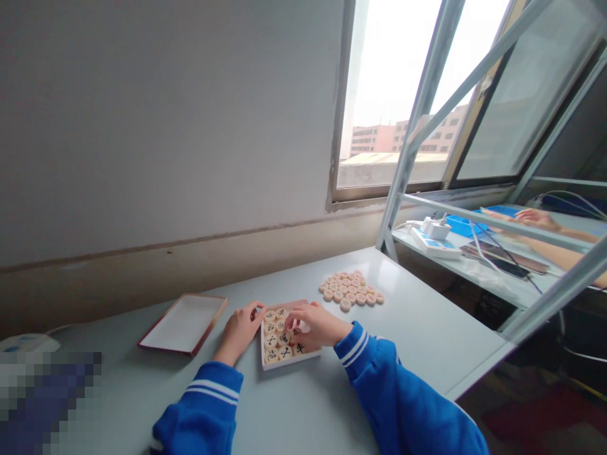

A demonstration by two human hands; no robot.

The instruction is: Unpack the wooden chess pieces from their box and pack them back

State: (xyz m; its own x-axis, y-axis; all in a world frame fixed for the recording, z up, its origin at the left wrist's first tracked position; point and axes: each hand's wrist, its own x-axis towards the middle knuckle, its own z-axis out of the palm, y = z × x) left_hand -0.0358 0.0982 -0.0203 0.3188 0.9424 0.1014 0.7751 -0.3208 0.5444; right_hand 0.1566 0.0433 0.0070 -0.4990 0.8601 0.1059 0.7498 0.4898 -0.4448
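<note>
A shallow white box (pixel 267 364) lies on the grey table (pixel 417 328), partly filled with round wooden chess pieces (pixel 275 333) marked in black. My left hand (pixel 241 330) rests against the box's left edge, fingers curled onto its far corner. My right hand (pixel 313 323) reaches over the box from the right, fingertips pinched on a piece in the middle rows. A loose cluster of several red-marked wooden pieces (pixel 351 291) lies on the table just beyond the right hand. Both arms wear blue sleeves with white stripes.
The box's red-edged lid (pixel 184 323) lies upturned to the left. A white wall and an open window are behind. On the right, past a metal frame (pixel 408 158), another person's hand (pixel 538 218) rests on a neighbouring desk with a power strip (pixel 434 240) and cables.
</note>
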